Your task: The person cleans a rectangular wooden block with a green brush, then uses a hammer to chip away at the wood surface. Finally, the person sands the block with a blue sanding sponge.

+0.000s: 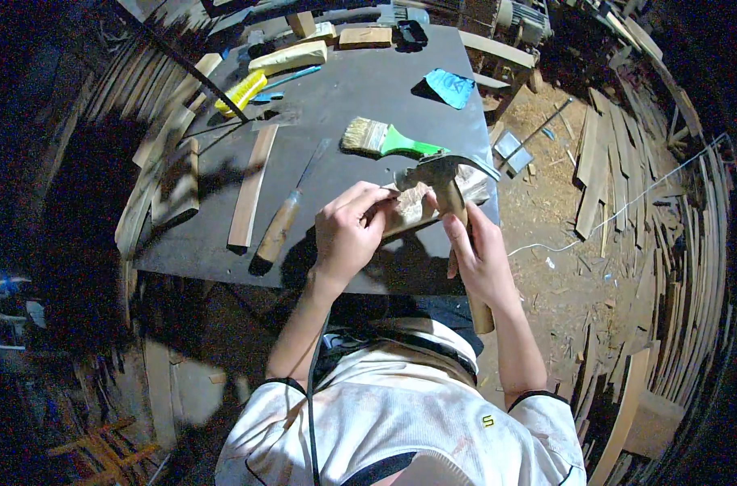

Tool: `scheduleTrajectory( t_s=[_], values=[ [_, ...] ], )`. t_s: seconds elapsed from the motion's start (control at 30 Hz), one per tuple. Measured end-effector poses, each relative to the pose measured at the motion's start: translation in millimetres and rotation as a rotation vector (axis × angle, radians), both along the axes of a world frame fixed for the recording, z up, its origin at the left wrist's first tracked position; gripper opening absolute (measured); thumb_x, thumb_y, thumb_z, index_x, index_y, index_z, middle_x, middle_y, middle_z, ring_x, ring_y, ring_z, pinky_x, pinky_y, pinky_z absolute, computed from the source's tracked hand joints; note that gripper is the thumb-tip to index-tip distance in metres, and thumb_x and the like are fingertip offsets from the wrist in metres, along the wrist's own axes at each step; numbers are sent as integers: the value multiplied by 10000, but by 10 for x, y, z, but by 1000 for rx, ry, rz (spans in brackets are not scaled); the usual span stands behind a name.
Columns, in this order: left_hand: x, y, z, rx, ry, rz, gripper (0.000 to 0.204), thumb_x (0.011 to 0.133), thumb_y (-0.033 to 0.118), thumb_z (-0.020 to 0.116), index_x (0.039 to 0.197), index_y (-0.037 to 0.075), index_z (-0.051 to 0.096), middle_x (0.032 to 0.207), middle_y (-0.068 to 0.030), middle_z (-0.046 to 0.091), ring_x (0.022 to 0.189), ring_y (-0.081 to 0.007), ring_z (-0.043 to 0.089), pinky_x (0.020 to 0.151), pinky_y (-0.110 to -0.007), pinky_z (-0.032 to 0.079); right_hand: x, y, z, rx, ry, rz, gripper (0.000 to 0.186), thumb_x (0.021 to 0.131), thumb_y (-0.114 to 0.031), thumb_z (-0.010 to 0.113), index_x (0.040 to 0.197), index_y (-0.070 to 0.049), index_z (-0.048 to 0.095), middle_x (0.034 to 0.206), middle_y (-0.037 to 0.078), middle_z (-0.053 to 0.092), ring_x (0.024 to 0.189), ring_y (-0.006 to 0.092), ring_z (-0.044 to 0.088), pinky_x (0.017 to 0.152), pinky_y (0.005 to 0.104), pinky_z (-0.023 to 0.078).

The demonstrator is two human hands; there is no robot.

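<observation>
My right hand [479, 255] grips the wooden handle of a claw hammer [449, 186], whose dark metal head is over a pale, rough piece of wood [409, 209] near the bench's front right. My left hand [348, 227] is closed at the left side of that wood, fingertips pinched beside the hammer head; what they pinch is too small to make out. A green-handled paintbrush [401, 142] lies behind the wood. A long thin tool with a wooden handle [281, 231] and a flat wooden strip [247, 194] lie to the left.
The dark bench top [352, 89] also bears a yellow brush [237, 93], a blue cloth-like item [445, 87], wood blocks [287, 58] and a small black tray [411, 32]. Stacked boards [603, 162] and a white cord [571, 240] lie on the debris-strewn floor at right.
</observation>
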State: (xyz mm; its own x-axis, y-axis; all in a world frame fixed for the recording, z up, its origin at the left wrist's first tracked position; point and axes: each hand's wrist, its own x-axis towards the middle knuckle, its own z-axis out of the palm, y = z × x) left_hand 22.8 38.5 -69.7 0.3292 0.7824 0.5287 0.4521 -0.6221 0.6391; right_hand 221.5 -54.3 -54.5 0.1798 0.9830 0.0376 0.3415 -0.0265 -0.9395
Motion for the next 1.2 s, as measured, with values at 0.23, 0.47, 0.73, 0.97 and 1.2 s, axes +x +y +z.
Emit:
scheduleTrajectory(
  t_s=[0.23, 0.47, 0.73, 0.97, 1.2],
  values=[
    [-1, 32, -36, 24, -78, -27, 119, 855, 1, 762, 966, 38, 737, 966, -105, 756, 833, -306, 746, 678, -380, 565, -61, -12, 109, -128, 41, -34, 262, 1102, -233, 571, 1250, -19, 591, 677, 151, 630, 504, 210, 633, 507, 379, 496],
    [20, 13, 95, -218, -32, 29, 130, 859, -1, 763, 987, 20, 758, 963, -110, 769, 835, -269, 761, 667, -342, 560, -38, -5, -19, -40, -38, -41, 239, 1083, -234, 599, 1178, -15, 585, 678, 203, 622, 553, 314, 643, 547, 421, 472],
    [32, -7, 59, -219, -44, 55, 140, 859, 1, 760, 999, 11, 756, 958, -119, 770, 835, -262, 762, 675, -340, 560, -79, -19, -19, -119, 12, -66, 241, 1072, -219, 605, 1187, -9, 579, 711, 245, 617, 600, 390, 633, 581, 448, 467],
    [-5, 65, -46, 62, -125, -37, 139, 863, -6, 754, 1000, 18, 760, 940, -96, 769, 695, -210, 709, 589, -300, 505, -116, -38, -12, -42, -60, -53, 241, 1076, -219, 600, 1162, 3, 566, 679, 253, 603, 598, 433, 644, 560, 468, 462],
    [14, 36, 37, -195, -30, 59, 136, 856, -22, 756, 984, 23, 763, 917, -76, 766, 654, -131, 657, 543, -267, 458, -120, -42, -16, -83, -17, -55, 246, 1073, -234, 609, 1125, 3, 570, 689, 258, 614, 620, 451, 646, 570, 485, 459]
  ],
)
